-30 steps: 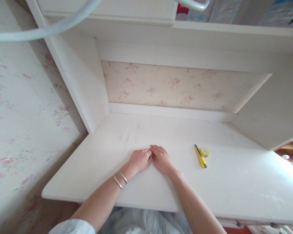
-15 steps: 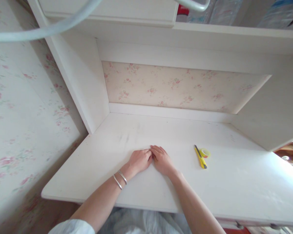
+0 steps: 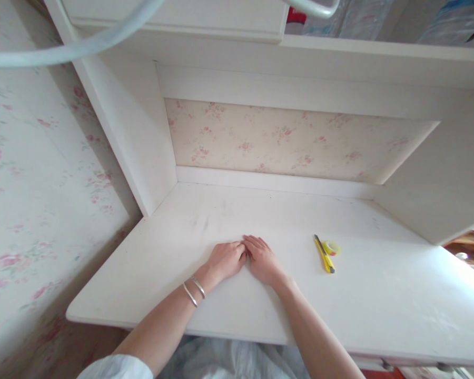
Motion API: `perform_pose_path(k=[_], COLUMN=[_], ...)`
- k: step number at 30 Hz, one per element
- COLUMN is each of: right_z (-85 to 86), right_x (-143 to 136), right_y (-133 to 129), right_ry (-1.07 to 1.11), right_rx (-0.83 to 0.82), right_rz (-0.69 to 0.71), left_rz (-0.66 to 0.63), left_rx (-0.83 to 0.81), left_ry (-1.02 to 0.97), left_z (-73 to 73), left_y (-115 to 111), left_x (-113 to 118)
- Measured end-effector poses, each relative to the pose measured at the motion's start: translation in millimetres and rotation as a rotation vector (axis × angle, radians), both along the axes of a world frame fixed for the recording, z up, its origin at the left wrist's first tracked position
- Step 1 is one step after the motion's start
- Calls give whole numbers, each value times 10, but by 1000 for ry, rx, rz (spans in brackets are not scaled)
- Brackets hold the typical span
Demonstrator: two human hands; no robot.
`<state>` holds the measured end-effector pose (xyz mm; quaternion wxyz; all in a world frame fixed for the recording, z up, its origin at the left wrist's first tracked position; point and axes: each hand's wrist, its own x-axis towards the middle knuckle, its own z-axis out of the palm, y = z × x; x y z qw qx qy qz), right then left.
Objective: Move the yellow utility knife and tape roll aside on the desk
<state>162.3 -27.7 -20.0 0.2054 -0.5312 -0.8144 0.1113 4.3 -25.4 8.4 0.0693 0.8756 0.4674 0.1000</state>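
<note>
My left hand and my right hand lie palm down, side by side, in the middle of a white desk. Their fingertips touch each other. Neither hand holds anything, and the fingers lie flat and close together. Two thin silver bangles circle my left wrist. A yellow utility knife lies on the desk to the right of my right hand, with a small roll of clear tape touching it.
The desk sits in a white alcove with side panels and a floral wallpaper back. A shelf overhangs above. A floral wall runs along the left. The desk's front edge is near my body.
</note>
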Motion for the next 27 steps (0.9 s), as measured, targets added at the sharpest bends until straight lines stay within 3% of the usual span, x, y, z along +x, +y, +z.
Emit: perform_pose_path(k=[27], right_z=[4], right_x=[-3], right_y=[-5], right_ry=[-3], right_rx=[-4], right_rz=[4], left_rz=[11], left_rx=[-11], left_ry=[-5], left_z=[6], left_y=[-3], left_x=[2])
